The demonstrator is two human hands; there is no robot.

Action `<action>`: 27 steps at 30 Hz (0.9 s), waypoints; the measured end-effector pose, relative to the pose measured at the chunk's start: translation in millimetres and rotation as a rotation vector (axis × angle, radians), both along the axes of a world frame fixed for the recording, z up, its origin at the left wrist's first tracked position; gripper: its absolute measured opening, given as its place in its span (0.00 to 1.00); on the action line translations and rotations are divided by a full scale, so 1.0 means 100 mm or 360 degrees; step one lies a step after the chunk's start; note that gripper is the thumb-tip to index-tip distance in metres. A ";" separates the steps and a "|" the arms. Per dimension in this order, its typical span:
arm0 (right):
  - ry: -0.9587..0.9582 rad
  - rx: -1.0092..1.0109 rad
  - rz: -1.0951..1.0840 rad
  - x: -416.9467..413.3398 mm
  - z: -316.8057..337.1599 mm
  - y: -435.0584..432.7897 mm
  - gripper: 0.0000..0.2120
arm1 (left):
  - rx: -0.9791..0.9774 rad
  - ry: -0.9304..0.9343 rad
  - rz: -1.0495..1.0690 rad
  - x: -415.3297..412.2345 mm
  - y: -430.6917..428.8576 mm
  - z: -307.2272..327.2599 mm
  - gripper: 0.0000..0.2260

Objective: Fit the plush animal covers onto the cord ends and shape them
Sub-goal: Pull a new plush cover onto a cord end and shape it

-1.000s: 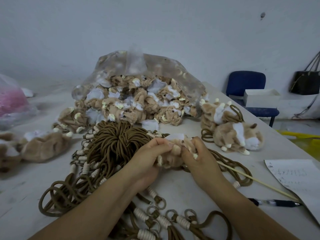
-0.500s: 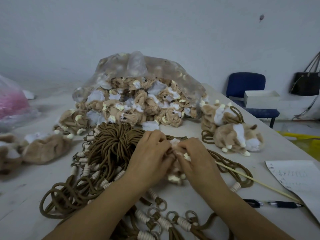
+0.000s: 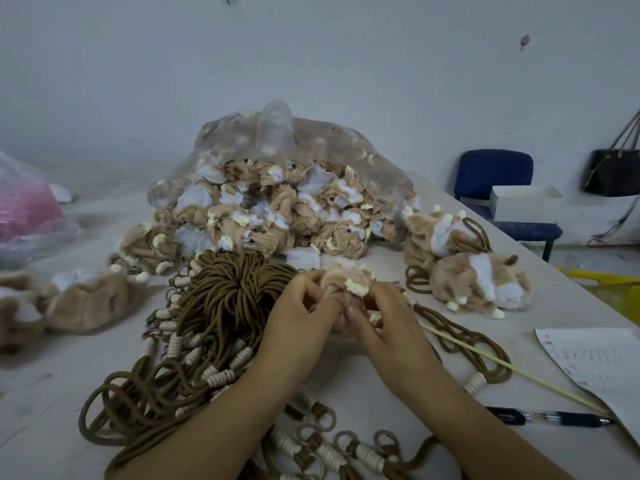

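Two hands work one tan plush cover (image 3: 346, 278) just above the table (image 3: 52, 393), in front of the brown cord bundle (image 3: 235, 289) and near the open bag of unfitted covers (image 3: 277, 209). The left hand (image 3: 304, 313) has its fingers curled into the fabric from the left. The right hand (image 3: 384, 320) pinches it from the right, and a cream foot pokes up between them. Whether a cord end already sits inside is hidden by the fingers.

To do this step well, I judge, the thumbs should roll the plush evenly down over the cord end. They should work round the opening rather than tug one side (soft plush is likely to bunch). After that, the body wants kneading plump like the finished animals (image 3: 478, 282) lying to the right.

Compared with half a second ago, the cover has come up from under the palms, where it was nearly buried. It now bulges above the fingertips with its foot uppermost.
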State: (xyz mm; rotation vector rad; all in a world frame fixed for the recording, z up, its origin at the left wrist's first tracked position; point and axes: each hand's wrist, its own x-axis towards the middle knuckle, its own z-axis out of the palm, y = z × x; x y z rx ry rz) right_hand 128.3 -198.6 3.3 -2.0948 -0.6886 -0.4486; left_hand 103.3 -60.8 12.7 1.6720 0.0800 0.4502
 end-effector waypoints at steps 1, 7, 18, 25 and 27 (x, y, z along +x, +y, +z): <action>-0.0020 -0.0005 -0.0018 0.02 -0.01 -0.01 0.08 | 0.0052 -0.0016 -0.0048 -0.01 0.00 0.01 0.09; -0.0141 -0.0025 -0.0069 0.03 -0.02 -0.02 0.08 | 0.0981 -0.0131 -0.0006 -0.02 0.04 0.04 0.17; -0.0487 -0.0143 -0.0178 0.06 0.02 -0.06 0.06 | 0.0050 0.0208 -0.0251 -0.02 0.07 0.09 0.03; -0.0099 -0.0033 -0.0292 0.11 -0.08 -0.09 0.12 | -0.0789 0.0259 -0.0482 0.00 0.01 0.06 0.10; 0.0064 0.0118 -0.0232 0.12 -0.09 -0.09 0.04 | -0.0837 0.0280 -0.0512 0.00 0.01 0.08 0.12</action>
